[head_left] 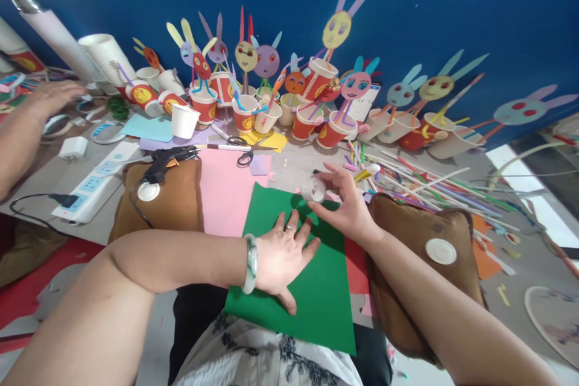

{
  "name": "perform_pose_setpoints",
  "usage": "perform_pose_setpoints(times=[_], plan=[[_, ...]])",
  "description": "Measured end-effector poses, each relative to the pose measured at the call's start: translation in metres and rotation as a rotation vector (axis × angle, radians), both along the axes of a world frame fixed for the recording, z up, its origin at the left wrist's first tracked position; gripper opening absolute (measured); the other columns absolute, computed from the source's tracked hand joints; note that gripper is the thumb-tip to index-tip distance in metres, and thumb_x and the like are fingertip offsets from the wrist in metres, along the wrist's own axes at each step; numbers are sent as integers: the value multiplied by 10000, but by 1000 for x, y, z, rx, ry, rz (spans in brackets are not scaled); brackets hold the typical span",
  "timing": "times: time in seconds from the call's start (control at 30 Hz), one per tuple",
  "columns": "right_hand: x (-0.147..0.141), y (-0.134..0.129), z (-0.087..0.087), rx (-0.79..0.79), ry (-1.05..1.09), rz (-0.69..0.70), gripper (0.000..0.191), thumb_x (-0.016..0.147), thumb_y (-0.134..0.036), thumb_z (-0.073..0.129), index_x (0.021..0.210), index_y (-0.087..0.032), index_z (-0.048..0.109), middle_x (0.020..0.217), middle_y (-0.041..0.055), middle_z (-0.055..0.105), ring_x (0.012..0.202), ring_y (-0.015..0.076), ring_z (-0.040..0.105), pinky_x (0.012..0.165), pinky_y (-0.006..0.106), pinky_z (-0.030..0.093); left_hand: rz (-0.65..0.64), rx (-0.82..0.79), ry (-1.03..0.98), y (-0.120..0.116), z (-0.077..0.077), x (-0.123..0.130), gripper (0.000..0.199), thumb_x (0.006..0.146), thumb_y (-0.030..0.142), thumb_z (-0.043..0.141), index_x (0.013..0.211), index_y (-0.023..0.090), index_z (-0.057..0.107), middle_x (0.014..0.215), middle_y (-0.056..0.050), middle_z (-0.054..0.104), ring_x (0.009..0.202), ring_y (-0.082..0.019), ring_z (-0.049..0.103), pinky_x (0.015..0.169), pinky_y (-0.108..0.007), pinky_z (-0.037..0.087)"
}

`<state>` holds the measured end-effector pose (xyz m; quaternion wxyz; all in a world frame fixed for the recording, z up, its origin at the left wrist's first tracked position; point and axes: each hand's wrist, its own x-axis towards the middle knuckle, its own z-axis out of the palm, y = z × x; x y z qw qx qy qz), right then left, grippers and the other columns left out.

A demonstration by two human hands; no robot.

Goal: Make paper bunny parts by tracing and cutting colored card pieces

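My left hand [284, 258] lies flat with spread fingers on a sheet of green paper [323, 307], a ring and a bracelet showing. Beyond its fingertips, my right hand [346, 202] pinches a small clear round piece [313, 189] between thumb and fingers, over the sheet's far edge. Whether that piece is a small cup or a tape roll I cannot tell. Pink paper [226, 187] lies to the left of the green sheet. Red paper [356, 262] shows from under its right side.
Paper cups with rabbit-faced figures [337, 30] line the back. Scissors [246, 158] lie behind the pink paper. A glue gun [165, 164] rests on a brown cushion [181, 211], near a power strip [97, 181]. Another person's hand [54, 99] is at far left. Colourful sticks [420, 184] lie right.
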<state>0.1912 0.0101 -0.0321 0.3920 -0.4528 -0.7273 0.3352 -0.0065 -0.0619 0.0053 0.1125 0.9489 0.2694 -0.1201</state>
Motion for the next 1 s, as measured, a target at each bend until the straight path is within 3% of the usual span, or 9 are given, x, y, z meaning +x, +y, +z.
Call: perform_pose_setpoints(times=[0.13,0.23,0.37,0.47,0.57,0.67,0.8,1.0], plan=[[-4,-5,-1,91,-169,68,664,792,-347,751,1395,-266,483,1264,117,656,1124,279,656,895,440,592,-27,38,-174,-5,-17,9,1192,664,830,652,1530,68,351,1547,-302,363,1437,-504,304,1142,-639,245],[-7,-5,-2,139,-216,100,539,805,-319,729,1314,-264,563,1247,107,663,1103,287,664,883,453,598,-18,112,-276,-8,-27,15,1163,691,862,586,1465,9,422,1465,-297,461,1371,-457,396,1140,-593,279],[-9,-3,-2,181,-232,136,447,840,-351,712,1267,-276,604,1207,98,676,1120,301,652,924,491,582,-16,158,-317,-8,-27,16,1130,696,886,549,1373,-18,513,1390,-295,524,1299,-422,463,1129,-559,317],[-9,-3,-2,180,-237,148,433,858,-391,706,1265,-281,607,1212,96,679,1129,304,648,956,503,565,51,76,-202,-8,-15,8,1147,645,842,661,1468,71,455,1481,-303,448,1386,-488,371,1108,-665,293],[-8,-3,-3,151,-259,133,451,874,-417,694,1289,-279,584,1199,92,685,1072,284,669,927,477,574,70,-43,-43,-8,-5,0,1357,425,689,891,1567,223,326,1614,-278,261,1456,-566,211,1062,-783,247],[-8,-5,-4,124,-247,119,503,872,-411,694,1331,-274,540,1216,91,680,1027,262,682,904,452,579,78,-80,32,-13,-5,0,1506,300,522,982,1593,260,254,1644,-269,180,1476,-577,139,1052,-812,238],[-13,-8,-2,133,-244,134,527,843,-353,710,1335,-276,537,1277,91,661,1083,268,667,956,458,560,127,-12,-58,-24,-17,11,1400,379,474,979,1578,207,307,1606,-275,288,1471,-559,194,1097,-774,231],[-25,-10,0,238,-282,177,447,817,-311,725,1243,-257,599,1216,113,656,1143,309,632,975,499,539,72,115,-135,-31,-18,13,1103,595,670,833,1462,84,483,1506,-282,438,1372,-493,392,1107,-698,316]])
